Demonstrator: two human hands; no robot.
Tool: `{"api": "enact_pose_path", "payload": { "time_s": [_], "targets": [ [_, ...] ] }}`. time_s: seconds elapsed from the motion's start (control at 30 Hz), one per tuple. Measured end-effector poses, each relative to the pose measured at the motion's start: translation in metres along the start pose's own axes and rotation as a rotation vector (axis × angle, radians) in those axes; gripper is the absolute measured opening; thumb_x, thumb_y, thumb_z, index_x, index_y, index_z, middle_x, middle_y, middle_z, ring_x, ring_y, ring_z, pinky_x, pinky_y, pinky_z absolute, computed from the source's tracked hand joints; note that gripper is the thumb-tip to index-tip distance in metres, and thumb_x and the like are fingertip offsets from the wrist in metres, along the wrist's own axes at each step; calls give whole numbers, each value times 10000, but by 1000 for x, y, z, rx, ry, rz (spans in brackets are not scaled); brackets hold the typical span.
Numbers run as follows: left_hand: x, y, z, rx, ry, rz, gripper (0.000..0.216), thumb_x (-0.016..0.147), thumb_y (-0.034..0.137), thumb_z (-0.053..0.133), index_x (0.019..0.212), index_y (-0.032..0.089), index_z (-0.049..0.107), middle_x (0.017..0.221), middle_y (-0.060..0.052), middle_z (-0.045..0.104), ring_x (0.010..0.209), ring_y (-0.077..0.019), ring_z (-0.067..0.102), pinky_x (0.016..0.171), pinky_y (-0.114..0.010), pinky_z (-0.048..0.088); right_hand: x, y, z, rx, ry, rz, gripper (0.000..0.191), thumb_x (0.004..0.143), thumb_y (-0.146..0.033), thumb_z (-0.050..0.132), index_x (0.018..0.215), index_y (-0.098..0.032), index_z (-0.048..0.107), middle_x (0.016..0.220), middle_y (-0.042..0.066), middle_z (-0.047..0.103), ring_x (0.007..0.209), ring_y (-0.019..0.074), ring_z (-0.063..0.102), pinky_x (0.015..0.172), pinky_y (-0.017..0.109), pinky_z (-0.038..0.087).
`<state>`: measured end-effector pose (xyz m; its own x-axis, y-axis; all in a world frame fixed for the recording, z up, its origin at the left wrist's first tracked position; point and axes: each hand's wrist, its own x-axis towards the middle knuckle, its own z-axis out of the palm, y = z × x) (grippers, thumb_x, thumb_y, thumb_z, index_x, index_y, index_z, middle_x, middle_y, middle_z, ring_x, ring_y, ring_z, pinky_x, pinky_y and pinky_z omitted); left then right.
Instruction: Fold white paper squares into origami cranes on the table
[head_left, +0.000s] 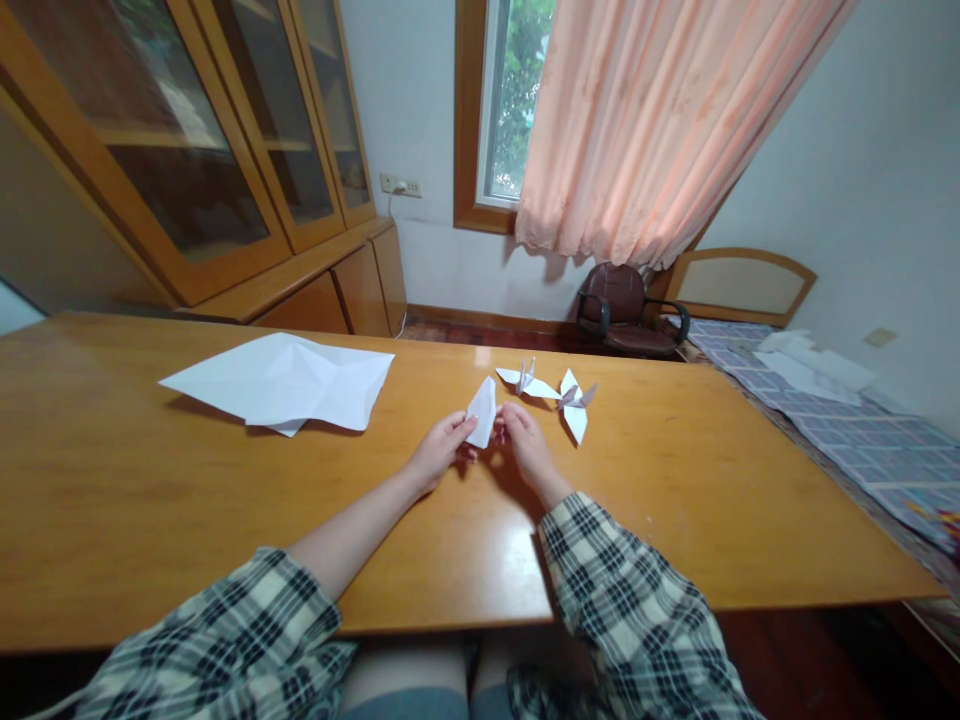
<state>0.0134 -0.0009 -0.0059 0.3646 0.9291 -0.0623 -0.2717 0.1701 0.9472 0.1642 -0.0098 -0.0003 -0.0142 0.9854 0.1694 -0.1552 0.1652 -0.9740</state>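
A small piece of folded white paper (482, 412) is held up over the table, its narrow end pointing upward. My left hand (442, 448) pinches it from the left, thumb on the near face. At the paper's right edge, the fingers of my right hand (523, 440) are closed on it; the exact fingertip contact is partly hidden. Just beyond my right hand lie two folded white paper cranes, one crane (526, 382) farther back and another crane (574, 404) to its right, their wings spread and nearly touching.
On the left of the wooden table (187, 520) lies a large creased sheet of white paper (300, 380). Behind the table are a glass-door cabinet (225, 150), a window with a pink curtain (645, 120) and a brown armchair (619, 305). A bed (840, 420) stands at the right.
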Motion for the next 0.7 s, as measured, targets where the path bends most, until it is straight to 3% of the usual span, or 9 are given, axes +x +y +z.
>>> {"api": "enact_pose_path", "payload": {
  "time_s": [0.1,0.27,0.7],
  "targets": [
    [1,2,0,-109,31,29,451,686,516,751,905,153,595,696,18,615,558,-83,557,464,-165,441,-3,0,4,-6,-101,-5,380,756,-571,657,796,-198,598,686,-21,542,592,107,471,571,238,392],
    [0,3,1,-233,100,5,489,659,446,799,943,200,486,689,53,603,533,-76,546,462,-161,447,-8,0,10,28,-166,-2,274,774,-451,691,861,-200,623,768,-4,618,637,108,531,597,241,412],
    [-2,0,9,-180,51,30,471,740,543,693,880,227,374,619,87,552,465,-70,505,482,-186,447,-11,-10,12,59,-214,62,338,750,-509,696,845,-203,586,672,3,661,600,143,590,608,286,479]
  ]
}}
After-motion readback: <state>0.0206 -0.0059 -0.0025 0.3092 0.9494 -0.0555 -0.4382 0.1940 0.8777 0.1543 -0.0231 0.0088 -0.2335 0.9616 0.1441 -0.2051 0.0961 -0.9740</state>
